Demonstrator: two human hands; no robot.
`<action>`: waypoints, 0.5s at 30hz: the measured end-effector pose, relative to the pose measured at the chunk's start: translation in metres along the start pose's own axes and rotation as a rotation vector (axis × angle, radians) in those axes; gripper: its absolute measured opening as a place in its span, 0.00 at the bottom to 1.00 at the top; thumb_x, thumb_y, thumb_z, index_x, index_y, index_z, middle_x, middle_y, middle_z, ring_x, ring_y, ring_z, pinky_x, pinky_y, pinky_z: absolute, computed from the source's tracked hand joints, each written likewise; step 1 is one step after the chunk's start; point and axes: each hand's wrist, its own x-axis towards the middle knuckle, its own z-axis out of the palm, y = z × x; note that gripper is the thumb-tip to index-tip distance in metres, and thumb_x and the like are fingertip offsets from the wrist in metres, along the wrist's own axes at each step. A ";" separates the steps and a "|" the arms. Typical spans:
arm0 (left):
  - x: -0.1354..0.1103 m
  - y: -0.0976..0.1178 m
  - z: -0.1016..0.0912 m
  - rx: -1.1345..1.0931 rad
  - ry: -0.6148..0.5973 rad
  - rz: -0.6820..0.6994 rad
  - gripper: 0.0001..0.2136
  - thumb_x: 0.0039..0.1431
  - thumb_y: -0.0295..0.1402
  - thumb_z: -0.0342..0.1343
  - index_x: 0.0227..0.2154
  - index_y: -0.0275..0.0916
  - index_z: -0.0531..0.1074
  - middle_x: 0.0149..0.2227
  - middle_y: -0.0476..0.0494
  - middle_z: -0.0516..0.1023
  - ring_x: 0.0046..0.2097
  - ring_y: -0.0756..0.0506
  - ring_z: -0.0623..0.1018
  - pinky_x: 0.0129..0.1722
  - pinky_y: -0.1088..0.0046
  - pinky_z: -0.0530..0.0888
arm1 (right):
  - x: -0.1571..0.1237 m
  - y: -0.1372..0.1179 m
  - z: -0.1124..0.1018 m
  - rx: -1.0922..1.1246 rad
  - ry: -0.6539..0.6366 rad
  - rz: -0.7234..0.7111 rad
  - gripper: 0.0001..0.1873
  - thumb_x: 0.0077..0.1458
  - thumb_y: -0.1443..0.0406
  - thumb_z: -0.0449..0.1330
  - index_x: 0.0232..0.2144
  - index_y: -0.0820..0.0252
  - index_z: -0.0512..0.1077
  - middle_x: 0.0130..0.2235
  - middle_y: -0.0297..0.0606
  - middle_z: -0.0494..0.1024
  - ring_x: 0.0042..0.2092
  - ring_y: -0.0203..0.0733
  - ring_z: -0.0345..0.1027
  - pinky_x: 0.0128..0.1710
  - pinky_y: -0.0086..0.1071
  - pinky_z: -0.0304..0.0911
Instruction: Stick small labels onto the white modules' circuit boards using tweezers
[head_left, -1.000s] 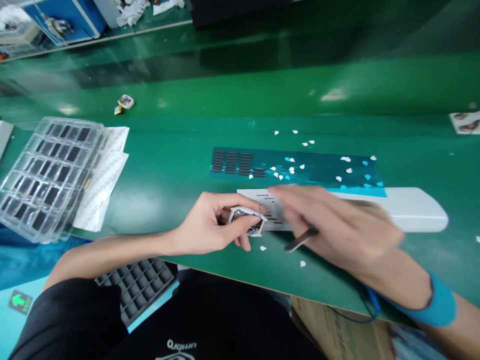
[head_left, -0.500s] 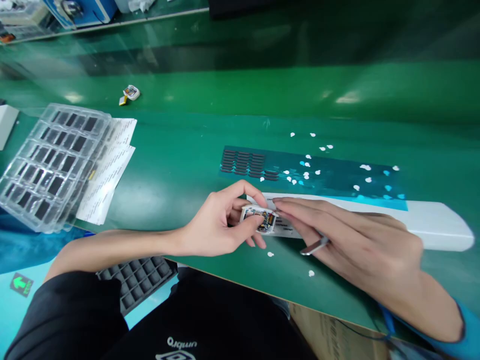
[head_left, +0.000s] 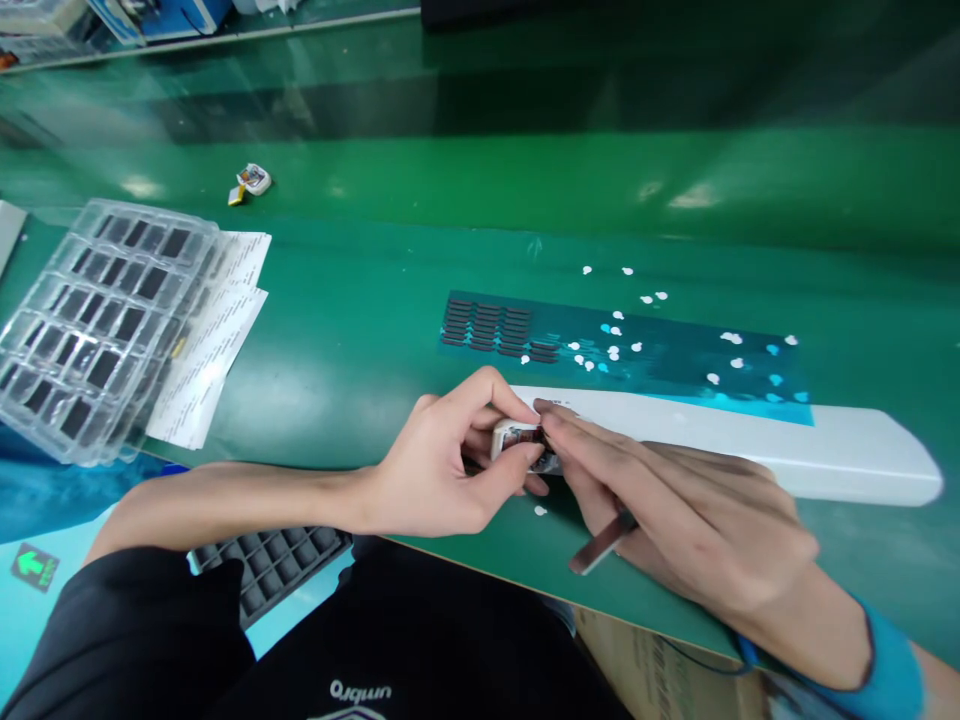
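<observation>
Left hand (head_left: 442, 470) pinches a white plastic housing (head_left: 510, 436), rounded, circuitry exposed, above the counter (head_left: 322, 380) edge. Right hand (head_left: 697, 510) grips a flat metal tool (head_left: 598, 546), fingertips at the housing, hiding its right end. Smooth white bar (head_left: 855, 450) behind, partly blocked by right hand. Glossy teal film (head_left: 660, 375) overlaps it, carrying dark strips (head_left: 487, 325). Four white tabs (head_left: 587, 270) beyond film. Left side: clear compartment tray (head_left: 196, 228), two printed sheets (head_left: 214, 350). One more open housing (head_left: 258, 180) at back.
</observation>
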 end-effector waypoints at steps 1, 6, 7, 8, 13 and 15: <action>0.000 0.000 0.000 0.013 0.009 0.020 0.08 0.65 0.29 0.60 0.41 0.39 0.65 0.30 0.49 0.81 0.33 0.45 0.89 0.28 0.83 0.82 | 0.001 -0.001 0.000 -0.004 -0.008 0.008 0.44 0.63 0.76 0.68 0.75 0.51 0.60 0.58 0.43 0.81 0.45 0.55 0.86 0.47 0.40 0.85; 0.001 -0.007 -0.002 0.084 0.054 0.105 0.07 0.68 0.30 0.59 0.38 0.40 0.65 0.26 0.51 0.79 0.29 0.46 0.87 0.25 0.84 0.80 | 0.007 0.000 0.004 -0.043 0.011 -0.027 0.40 0.67 0.77 0.63 0.76 0.55 0.58 0.56 0.44 0.83 0.41 0.49 0.86 0.40 0.35 0.84; 0.001 -0.008 -0.003 0.110 0.048 0.129 0.07 0.68 0.30 0.59 0.37 0.40 0.65 0.26 0.51 0.80 0.29 0.46 0.87 0.25 0.84 0.79 | 0.008 0.000 0.005 -0.008 0.021 0.000 0.36 0.68 0.76 0.62 0.74 0.54 0.62 0.53 0.42 0.85 0.39 0.47 0.86 0.38 0.34 0.83; 0.001 -0.009 -0.004 0.140 0.035 0.161 0.07 0.68 0.29 0.59 0.37 0.40 0.65 0.26 0.50 0.81 0.29 0.47 0.87 0.25 0.85 0.79 | 0.010 0.000 0.006 0.046 0.022 0.042 0.31 0.69 0.75 0.62 0.70 0.52 0.67 0.50 0.39 0.87 0.36 0.45 0.85 0.36 0.32 0.82; -0.002 -0.004 -0.008 0.344 -0.024 0.395 0.07 0.65 0.21 0.58 0.38 0.39 0.68 0.30 0.49 0.83 0.27 0.51 0.85 0.28 0.85 0.80 | 0.018 -0.006 0.004 0.381 -0.019 0.295 0.09 0.69 0.69 0.65 0.48 0.52 0.77 0.41 0.33 0.88 0.34 0.38 0.83 0.32 0.27 0.76; -0.005 -0.003 -0.009 0.424 -0.033 0.445 0.07 0.66 0.21 0.58 0.39 0.38 0.70 0.30 0.50 0.83 0.27 0.52 0.85 0.28 0.85 0.80 | 0.021 -0.010 0.002 0.538 -0.051 0.390 0.02 0.69 0.68 0.66 0.43 0.55 0.77 0.37 0.32 0.87 0.32 0.36 0.81 0.30 0.25 0.73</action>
